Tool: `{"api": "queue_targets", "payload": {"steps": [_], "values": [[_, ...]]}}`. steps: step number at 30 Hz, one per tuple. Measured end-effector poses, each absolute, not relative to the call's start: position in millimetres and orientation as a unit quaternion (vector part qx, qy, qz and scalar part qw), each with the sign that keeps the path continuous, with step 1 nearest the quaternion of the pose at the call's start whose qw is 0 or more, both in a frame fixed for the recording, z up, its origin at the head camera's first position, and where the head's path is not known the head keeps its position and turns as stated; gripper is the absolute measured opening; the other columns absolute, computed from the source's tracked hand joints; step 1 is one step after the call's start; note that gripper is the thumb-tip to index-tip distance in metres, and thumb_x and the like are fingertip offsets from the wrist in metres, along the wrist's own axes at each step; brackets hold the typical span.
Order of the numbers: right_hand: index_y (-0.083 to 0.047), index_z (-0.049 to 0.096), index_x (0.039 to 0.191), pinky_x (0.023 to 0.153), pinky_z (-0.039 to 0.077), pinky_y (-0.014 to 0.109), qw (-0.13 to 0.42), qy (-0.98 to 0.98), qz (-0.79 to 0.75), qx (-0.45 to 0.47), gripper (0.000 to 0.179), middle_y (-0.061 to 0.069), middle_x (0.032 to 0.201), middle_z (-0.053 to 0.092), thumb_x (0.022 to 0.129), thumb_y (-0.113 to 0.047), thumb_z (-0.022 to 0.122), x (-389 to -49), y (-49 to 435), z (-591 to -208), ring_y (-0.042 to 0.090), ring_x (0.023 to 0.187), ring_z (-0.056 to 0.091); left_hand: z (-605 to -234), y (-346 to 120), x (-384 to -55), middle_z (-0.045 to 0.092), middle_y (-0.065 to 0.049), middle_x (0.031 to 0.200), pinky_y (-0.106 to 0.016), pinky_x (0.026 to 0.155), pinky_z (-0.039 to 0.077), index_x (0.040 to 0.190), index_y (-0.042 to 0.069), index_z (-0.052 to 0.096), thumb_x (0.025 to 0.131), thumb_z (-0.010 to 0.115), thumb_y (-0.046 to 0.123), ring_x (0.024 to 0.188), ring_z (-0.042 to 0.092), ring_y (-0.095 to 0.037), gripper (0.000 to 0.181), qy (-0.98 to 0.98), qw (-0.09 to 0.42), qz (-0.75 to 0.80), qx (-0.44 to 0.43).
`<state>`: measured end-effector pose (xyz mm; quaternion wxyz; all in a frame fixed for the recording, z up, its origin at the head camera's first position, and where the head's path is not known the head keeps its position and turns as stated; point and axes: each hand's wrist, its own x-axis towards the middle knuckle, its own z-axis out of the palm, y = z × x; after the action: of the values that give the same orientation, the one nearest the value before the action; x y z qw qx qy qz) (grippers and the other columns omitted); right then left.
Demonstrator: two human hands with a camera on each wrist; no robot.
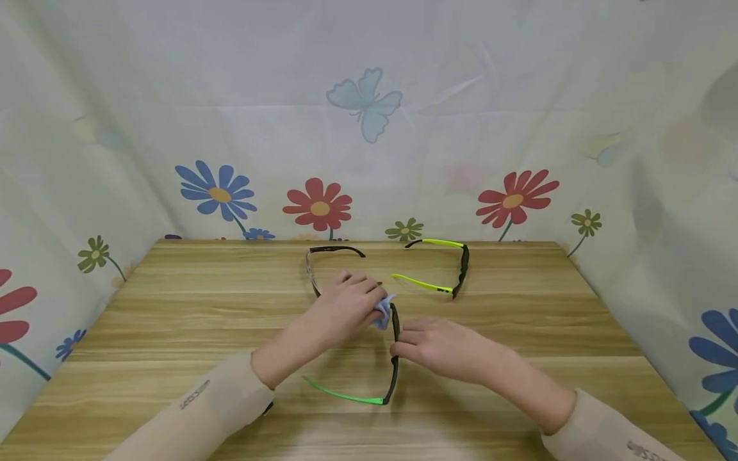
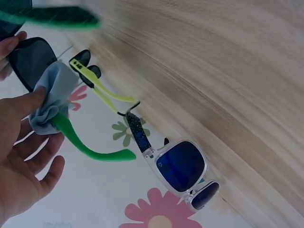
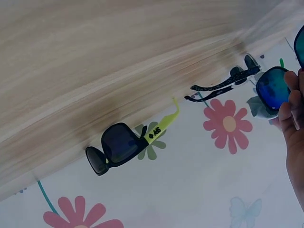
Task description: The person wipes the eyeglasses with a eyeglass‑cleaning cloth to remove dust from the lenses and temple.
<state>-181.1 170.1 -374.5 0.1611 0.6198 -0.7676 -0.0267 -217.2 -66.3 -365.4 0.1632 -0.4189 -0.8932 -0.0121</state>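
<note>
Sunglasses with a dark front and green temples (image 1: 394, 378) are held over the table between both hands. My left hand (image 1: 346, 308) pinches a light blue cloth (image 1: 382, 315), folded round the frame at the far lens and hinge. In the left wrist view the cloth (image 2: 56, 90) covers the lens edge, and a green temple (image 2: 90, 151) sticks out below it. My right hand (image 1: 442, 347) grips the front near its middle, between the lenses. The right wrist view shows its fingers at a blue-green mirrored lens (image 3: 272, 88), with the cloth behind.
Sunglasses with neon yellow temples (image 1: 463, 269) lie at the back right of the wooden table (image 1: 519, 307). A clear-framed pair with dark temples (image 1: 337, 248) lies behind my left hand, partly hidden. A small dark thing (image 1: 268, 408) peeks from under the left sleeve. A flowered curtain hangs behind.
</note>
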Motion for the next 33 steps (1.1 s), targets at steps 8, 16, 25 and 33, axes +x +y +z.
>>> {"api": "queue_targets", "payload": {"steps": [8,16,25,33], "values": [[-0.011,0.069,0.11,0.085,0.051,0.027,0.178,-0.757,-0.081,0.624,0.021,-0.005,0.094,0.067,0.091,-0.005,0.074,-177,166,-373,0.013,0.089,0.059,-368,-65,-218,0.072,0.004,0.105,-0.038,0.093,0.047,0.11,0.016,0.073,0.094,0.077,0.032,0.101,0.062,-0.018,0.022,-0.893,0.165,0.0,-0.418],[-0.01,0.073,0.114,0.089,0.051,0.028,0.184,-0.746,-0.114,0.629,0.022,-0.002,0.095,0.067,0.092,-0.007,0.072,-176,167,-370,0.015,0.094,0.061,-371,-69,-219,0.072,0.003,0.106,-0.04,0.092,0.047,0.111,0.015,0.072,0.094,0.077,0.031,0.1,0.062,-0.019,0.024,-0.899,0.154,0.0,-0.41],[-0.006,0.072,0.114,0.089,0.052,0.027,0.198,-0.744,-0.098,0.63,0.028,0.0,0.099,0.07,0.087,-0.001,0.073,-177,174,-371,0.015,0.095,0.062,-371,-81,-224,0.073,0.0,0.108,-0.042,0.091,0.047,0.111,0.013,0.073,0.095,0.077,0.027,0.103,0.064,-0.021,0.021,-0.915,0.127,-0.031,-0.381],[-0.006,0.071,0.118,0.086,0.051,0.025,0.204,-0.754,-0.104,0.616,0.035,0.001,0.104,0.071,0.084,0.0,0.077,-179,187,-371,0.013,0.096,0.062,-372,-97,-230,0.073,-0.002,0.106,-0.047,0.092,0.046,0.108,0.01,0.073,0.096,0.076,0.023,0.106,0.065,-0.027,0.018,-0.922,0.112,-0.054,-0.367]]}}
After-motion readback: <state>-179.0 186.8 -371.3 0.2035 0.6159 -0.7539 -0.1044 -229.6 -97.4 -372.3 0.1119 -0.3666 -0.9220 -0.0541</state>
